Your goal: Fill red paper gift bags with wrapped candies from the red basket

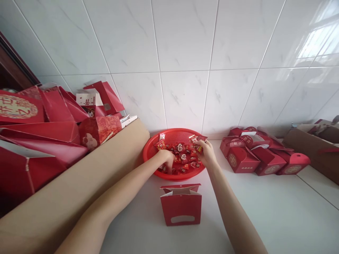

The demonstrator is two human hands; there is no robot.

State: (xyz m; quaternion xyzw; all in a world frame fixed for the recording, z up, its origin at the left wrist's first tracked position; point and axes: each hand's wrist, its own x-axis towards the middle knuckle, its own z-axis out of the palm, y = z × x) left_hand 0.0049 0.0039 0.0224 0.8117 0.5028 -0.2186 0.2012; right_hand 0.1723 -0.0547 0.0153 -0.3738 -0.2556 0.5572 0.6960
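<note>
Cardboard carton (pixel 79 183) at left holds flat red boxes (pixel 39 141); gold characters on one are not legible. Assembled red gift boxes (pixel 254 157) lie at right, well apart. Red basket (pixel 150 151) against the tiled wall contains wrapped candies (pixel 182 151). One open red box (pixel 180 204) stands just in front of it. Left hand (pixel 165 158) is curled down into the candies; grip cannot be told. Right hand (pixel 206 152) pinches several candies between closed fingers.
</note>
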